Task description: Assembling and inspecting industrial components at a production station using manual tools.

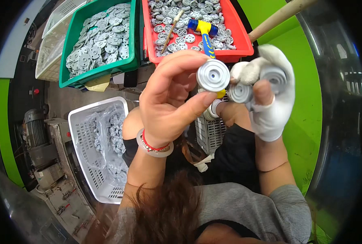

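Between its thumb and fingers, my bare left hand [158, 101] pinches a round grey stepped disc [213, 75], with the ringed face and small centre hole showing. My right hand [276, 116], in a white glove with the thumb bare, is closed around similar grey parts: one ringed disc [240, 94] by the fingertips and another disc [275, 76] against the palm. The two hands are close together above my lap. Just beyond them, a mallet [203, 27] with a yellow and blue head lies across the red tray [246, 49]; its lower handle is partly hidden.
Grey wheel-like parts [164, 20] fill the red tray, where a thin wooden-handled tool [172, 31] lies. Flat grey discs fill a green bin [65, 77]. A white basket [79, 158] holds bagged small parts. A grey crate [209, 136] stands between my knees. A wooden pole [282, 17] slants at right.
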`<act>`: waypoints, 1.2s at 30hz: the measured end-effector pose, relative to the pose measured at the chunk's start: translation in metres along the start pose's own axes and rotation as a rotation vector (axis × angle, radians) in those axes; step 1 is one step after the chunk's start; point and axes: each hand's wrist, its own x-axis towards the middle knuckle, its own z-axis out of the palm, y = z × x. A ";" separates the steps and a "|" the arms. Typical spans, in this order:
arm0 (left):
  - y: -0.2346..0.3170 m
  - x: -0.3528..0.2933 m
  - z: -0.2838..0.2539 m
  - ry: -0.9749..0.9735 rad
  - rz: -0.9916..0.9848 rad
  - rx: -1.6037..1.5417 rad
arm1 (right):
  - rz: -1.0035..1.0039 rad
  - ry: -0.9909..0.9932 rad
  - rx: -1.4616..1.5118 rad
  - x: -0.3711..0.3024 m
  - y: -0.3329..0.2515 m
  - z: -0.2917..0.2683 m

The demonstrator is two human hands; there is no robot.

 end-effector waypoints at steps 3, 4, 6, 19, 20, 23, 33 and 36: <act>0.001 0.000 -0.002 -0.011 0.051 0.018 | 0.202 -0.005 0.224 0.005 0.001 0.006; 0.001 0.001 -0.001 -0.012 0.052 0.013 | 0.254 -0.016 0.295 0.006 -0.002 0.007; 0.000 0.002 0.001 -0.012 0.085 0.027 | 0.294 -0.019 0.272 0.006 -0.009 0.009; 0.006 -0.001 0.011 0.039 0.248 0.049 | 0.267 -0.062 0.208 0.001 -0.010 0.011; 0.006 0.000 0.013 0.033 0.244 0.046 | 0.298 -0.048 0.212 0.002 -0.013 0.012; 0.004 0.001 0.019 0.072 0.266 0.039 | 0.322 -0.047 0.235 0.004 -0.012 0.011; 0.004 0.001 0.016 0.044 0.228 -0.065 | 0.247 0.005 0.270 0.005 -0.003 0.001; 0.006 -0.003 0.015 0.162 0.012 -0.304 | 0.070 -0.050 0.042 0.002 0.006 -0.002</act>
